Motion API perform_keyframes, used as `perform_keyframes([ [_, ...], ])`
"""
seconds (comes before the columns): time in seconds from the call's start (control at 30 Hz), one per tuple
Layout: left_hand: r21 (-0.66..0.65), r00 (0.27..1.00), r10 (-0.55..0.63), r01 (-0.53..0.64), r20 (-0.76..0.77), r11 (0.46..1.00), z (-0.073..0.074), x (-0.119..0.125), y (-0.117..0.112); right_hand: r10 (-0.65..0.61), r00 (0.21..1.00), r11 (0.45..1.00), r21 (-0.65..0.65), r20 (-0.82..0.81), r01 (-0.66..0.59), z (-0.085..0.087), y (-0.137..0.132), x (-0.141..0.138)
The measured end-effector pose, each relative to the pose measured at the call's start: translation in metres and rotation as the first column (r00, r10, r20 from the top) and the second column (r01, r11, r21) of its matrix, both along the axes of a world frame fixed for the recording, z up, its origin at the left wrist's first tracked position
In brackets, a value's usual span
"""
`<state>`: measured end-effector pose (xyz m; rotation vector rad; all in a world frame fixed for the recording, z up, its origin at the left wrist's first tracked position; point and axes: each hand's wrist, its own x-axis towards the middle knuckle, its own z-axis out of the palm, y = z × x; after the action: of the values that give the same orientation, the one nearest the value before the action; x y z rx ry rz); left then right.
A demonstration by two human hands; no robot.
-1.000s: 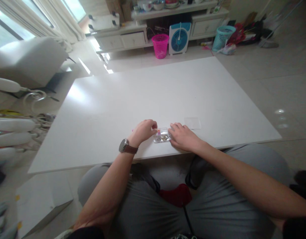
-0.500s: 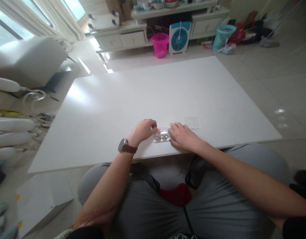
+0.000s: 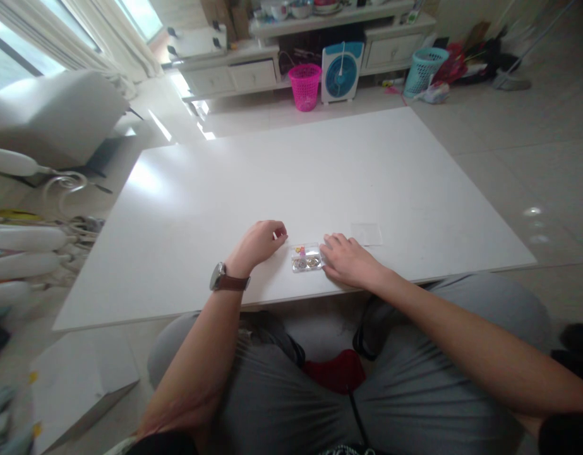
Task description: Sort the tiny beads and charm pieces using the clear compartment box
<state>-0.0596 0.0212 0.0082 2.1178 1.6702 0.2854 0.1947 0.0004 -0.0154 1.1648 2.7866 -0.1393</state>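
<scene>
A small clear compartment box lies on the white table near its front edge. Small yellow and pink pieces sit in its far left compartment, and round metallic pieces fill the near ones. My right hand grips the box at its right side. Left of the box, and apart from it, is my left hand, its thumb and fingertips pinched together; anything between them is too small to make out. Beyond my right hand lies a flat clear rectangular plate, like a lid.
Across the floor stand a pink basket, a blue and white fan and a light blue basket by a white cabinet. White chairs are at the left. A white box sits below the table's left front.
My left hand has moved left, away from the compartment box, uncovering the yellow and pink pieces. My right hand has stayed at the box's right side.
</scene>
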Motion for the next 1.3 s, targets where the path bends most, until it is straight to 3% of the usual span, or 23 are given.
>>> perform_keyframes([
  [0.17, 0.017, 0.989, 0.142, -0.141, -0.033, 0.99, 0.017, -0.025, 0.0, 0.001, 1.0, 1.0, 0.005, 0.0, -0.001, -0.004, 0.0, 0.003],
  [0.3, 0.02, 0.973, 0.214, -0.214, -0.08, 0.977, 0.022, -0.04, -0.001, 0.009, 1.0, 1.0, 0.013, 0.002, -0.009, -0.006, 0.001, 0.005],
  [0.6, -0.091, 0.989, 0.144, -0.146, -0.022, 0.985, 0.014, -0.033, -0.001, 0.012, 1.0, 1.0, 0.022, 0.009, -0.012, -0.005, 0.002, 0.006],
  [0.83, -0.097, 0.991, 0.129, -0.131, -0.023, 0.987, 0.003, -0.041, 0.002, 0.012, 1.0, 1.0, 0.026, 0.013, -0.012, -0.003, 0.001, 0.005],
  [1.03, -0.135, 0.985, 0.147, -0.158, -0.089, 0.978, 0.007, -0.039, 0.001, 0.012, 1.0, 1.0, 0.022, 0.014, -0.012, -0.003, 0.001, 0.005],
  [1.3, -0.23, 0.996, 0.092, -0.094, -0.019, 0.969, 0.005, -0.027, 0.0, 0.006, 1.0, 1.0, 0.004, 0.018, -0.006, -0.001, 0.001, 0.005],
])
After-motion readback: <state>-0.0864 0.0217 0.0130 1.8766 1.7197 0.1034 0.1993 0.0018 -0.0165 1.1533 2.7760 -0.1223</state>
